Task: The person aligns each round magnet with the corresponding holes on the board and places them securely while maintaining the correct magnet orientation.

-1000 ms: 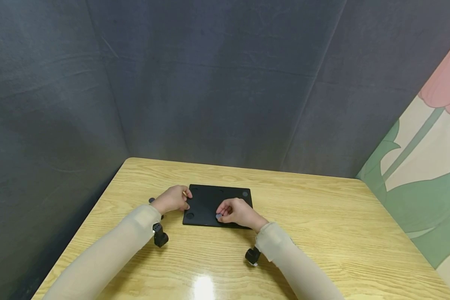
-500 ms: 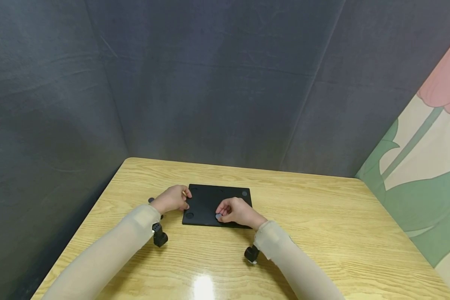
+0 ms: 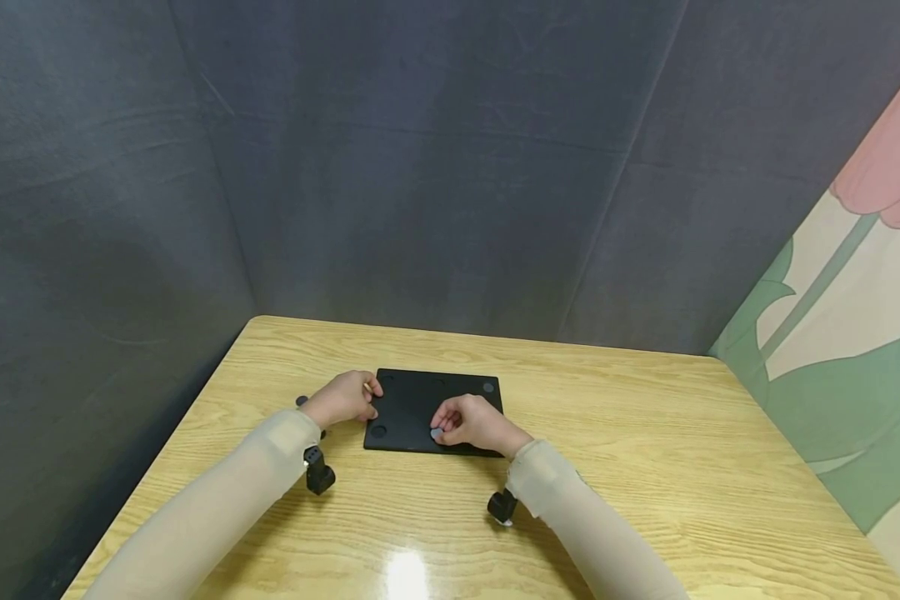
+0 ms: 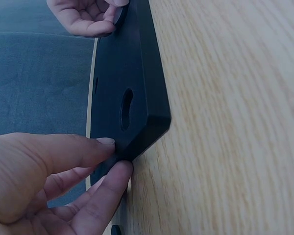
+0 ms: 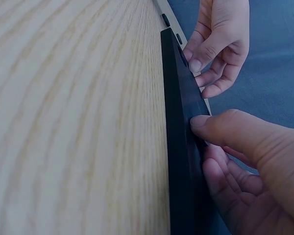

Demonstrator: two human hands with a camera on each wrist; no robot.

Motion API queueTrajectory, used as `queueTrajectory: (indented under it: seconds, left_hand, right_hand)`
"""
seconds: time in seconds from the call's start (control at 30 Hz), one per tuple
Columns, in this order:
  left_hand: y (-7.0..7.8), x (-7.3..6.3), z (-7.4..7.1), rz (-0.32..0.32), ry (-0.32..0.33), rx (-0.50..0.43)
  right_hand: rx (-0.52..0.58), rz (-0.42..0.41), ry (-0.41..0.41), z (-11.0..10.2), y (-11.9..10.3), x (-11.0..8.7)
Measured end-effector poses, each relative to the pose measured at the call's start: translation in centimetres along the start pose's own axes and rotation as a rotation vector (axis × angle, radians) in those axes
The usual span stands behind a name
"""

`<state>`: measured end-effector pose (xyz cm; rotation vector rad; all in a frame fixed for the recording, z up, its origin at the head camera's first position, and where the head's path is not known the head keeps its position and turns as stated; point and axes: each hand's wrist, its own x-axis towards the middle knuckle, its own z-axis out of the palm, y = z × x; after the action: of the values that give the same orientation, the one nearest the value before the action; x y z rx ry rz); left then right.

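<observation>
A flat black board [image 3: 405, 404] with round recesses lies on the table. My left hand [image 3: 342, 398] grips its left edge, the fingertips and thumb close at the rim in the left wrist view. My right hand [image 3: 478, 423] pinches a small dark round disc [image 3: 437, 433] over the board's front middle. That disc [image 4: 120, 17] stands tilted against the board's face in the left wrist view. One recess [image 4: 127, 109] shows near the front left corner. A greyish disc [image 3: 488, 387] sits at the back right corner. In the right wrist view, the right fingers mostly hide the pinched disc.
Left of the board, a loose dark disc [image 3: 302, 401] lies on the wooden table [image 3: 645, 467], and another [image 3: 324, 434] is partly hidden by my left wrist. A dark curtain [image 3: 435, 208] hangs behind the table. A flower-patterned panel [image 3: 855, 333] stands at the right.
</observation>
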<state>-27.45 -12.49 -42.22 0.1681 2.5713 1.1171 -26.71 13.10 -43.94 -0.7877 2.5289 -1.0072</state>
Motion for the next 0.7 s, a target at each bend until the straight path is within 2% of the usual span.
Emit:
queueTrajectory:
  seconds: [0.7]
  left_hand:
    - [0.12, 0.21, 0.06, -0.016, 0.000, 0.006]
  right_hand:
    - [0.019, 0.013, -0.015, -0.36, -0.14, -0.20]
